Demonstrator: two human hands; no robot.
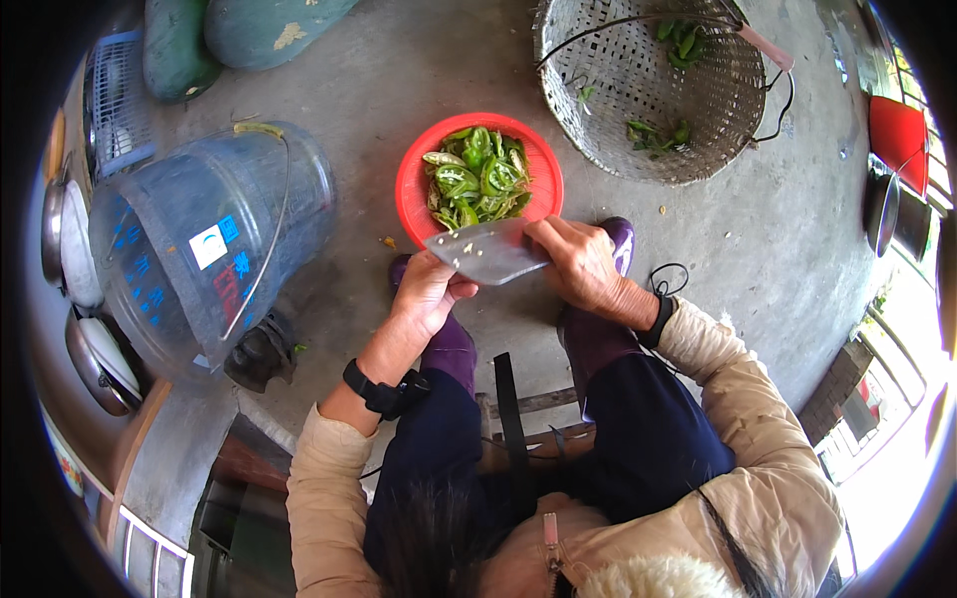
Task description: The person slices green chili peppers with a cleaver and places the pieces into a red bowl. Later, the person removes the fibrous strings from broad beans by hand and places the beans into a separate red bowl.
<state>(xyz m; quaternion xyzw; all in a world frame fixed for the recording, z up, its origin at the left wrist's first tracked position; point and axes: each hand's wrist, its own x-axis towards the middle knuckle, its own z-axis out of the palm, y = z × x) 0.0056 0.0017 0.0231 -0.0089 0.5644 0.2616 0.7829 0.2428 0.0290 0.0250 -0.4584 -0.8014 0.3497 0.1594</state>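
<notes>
My right hand (pixel 591 263) grips a broad-bladed kitchen cleaver (pixel 501 254) by its right end, the handle hidden in the fist. Pale seeds stick to the left part of the blade. My left hand (pixel 425 295) is at the blade's left end, fingers curled partly behind it; whether it holds anything is hidden. Just beyond the blade stands a red plastic colander (pixel 406 183) on the floor between my boots. Cut green peppers (pixel 478 176) are heaped in it, some showing their seeds.
A woven basket (pixel 598 97) with a wire handle holds a few green peppers (pixel 682 43) at the upper right. To the left lies a large clear plastic bucket (pixel 179 202) on its side. Two big green gourds (pixel 176 52) rest beyond it on the concrete floor (pixel 359 97).
</notes>
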